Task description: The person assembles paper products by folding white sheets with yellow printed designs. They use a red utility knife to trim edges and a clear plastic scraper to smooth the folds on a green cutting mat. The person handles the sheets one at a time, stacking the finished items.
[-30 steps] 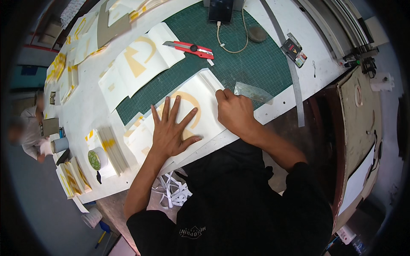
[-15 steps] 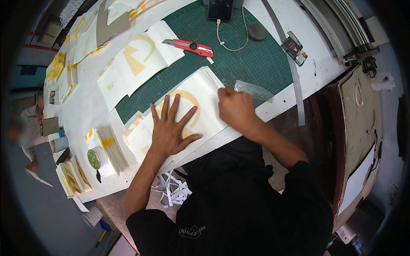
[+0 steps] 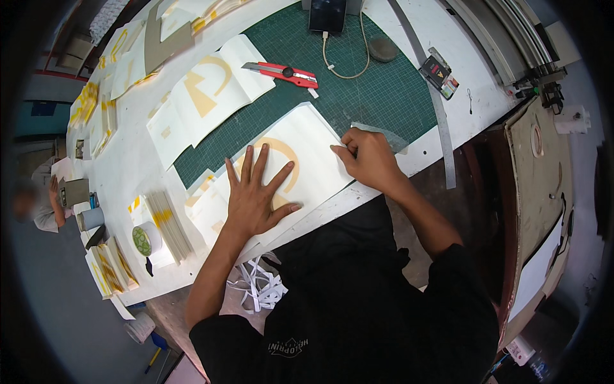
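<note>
A white paper sheet (image 3: 310, 137) printed with a pale orange curved shape lies on the near side of the work table, partly over the green cutting mat (image 3: 409, 105). My left hand (image 3: 259, 195) rests flat on it with the fingers spread, covering part of the print. At the sheet's right edge my right hand (image 3: 371, 157) is closed, its thumb and forefinger pinching there; the exact contact is partly hidden. Further off, another printed sheet (image 3: 211, 89) with a fold lies on the mat. Across its right edge rests a red utility knife (image 3: 288, 73), blade out.
A metal ruler (image 3: 441, 121) lies right of the mat, beside a small black box (image 3: 439, 73). A phone (image 3: 327, 14) with a cable stands at the back. Paper stacks (image 3: 163, 221) and a tape roll (image 3: 146, 239) sit left. Another person (image 3: 48, 192) is at far left.
My right hand has shifted slightly right and turned at the sheet's edge. The raised, creased strip along that edge now looks flatter. My left hand stays in place. The other person has moved.
</note>
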A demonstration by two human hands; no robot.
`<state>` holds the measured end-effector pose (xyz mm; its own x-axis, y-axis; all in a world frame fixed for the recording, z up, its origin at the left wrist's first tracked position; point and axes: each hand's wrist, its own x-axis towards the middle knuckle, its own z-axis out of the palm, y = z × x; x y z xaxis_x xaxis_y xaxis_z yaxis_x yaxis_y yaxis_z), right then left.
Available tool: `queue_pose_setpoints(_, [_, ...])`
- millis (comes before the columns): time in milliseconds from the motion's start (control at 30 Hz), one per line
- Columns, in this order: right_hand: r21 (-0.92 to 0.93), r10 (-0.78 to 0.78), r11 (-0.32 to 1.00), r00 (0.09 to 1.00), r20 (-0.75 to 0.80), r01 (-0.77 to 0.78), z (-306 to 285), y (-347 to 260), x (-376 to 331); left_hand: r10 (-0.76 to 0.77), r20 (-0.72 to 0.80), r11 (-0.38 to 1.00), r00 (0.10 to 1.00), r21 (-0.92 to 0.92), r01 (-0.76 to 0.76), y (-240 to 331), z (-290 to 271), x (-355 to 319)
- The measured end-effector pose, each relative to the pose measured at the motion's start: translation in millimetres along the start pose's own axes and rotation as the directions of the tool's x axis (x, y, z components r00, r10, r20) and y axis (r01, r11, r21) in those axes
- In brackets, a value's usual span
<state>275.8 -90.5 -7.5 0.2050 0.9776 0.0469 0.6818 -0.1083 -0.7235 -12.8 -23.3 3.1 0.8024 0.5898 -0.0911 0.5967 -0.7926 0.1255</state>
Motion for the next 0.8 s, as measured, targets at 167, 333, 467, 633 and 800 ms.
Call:
queue_pose_setpoints(167, [0.034,0.06,0.998,0.997,-0.052,-0.059,-4,-7,-16,0.003,-0.005,1.0,1.0,0.004,-0.003,0,1,0])
queue_pose_setpoints(333, [-0.171,-0.127,0.982,0.956,-0.265,0.083,23,-12,-38,-0.002,0.002,1.0,1.0,-0.002,0.002,1,1,1])
queue_pose_setpoints(467, [-0.349,-0.226,0.93,0.932,-0.283,0.119,34,-11,-47,0.003,0.008,1.0,1.0,0.024,-0.003,1,0,1])
queue_pose_setpoints(633, [-0.377,-0.225,0.918,0.943,-0.244,0.121,29,-12,-48,-0.005,0.019,1.0,1.0,0.016,0.004,3,-2,2])
queue_pose_setpoints(800, [-0.306,-0.196,0.946,0.942,-0.274,0.108,31,-10,-49,-0.013,0.064,1.0,0.998,0.006,0.013,7,-15,5])
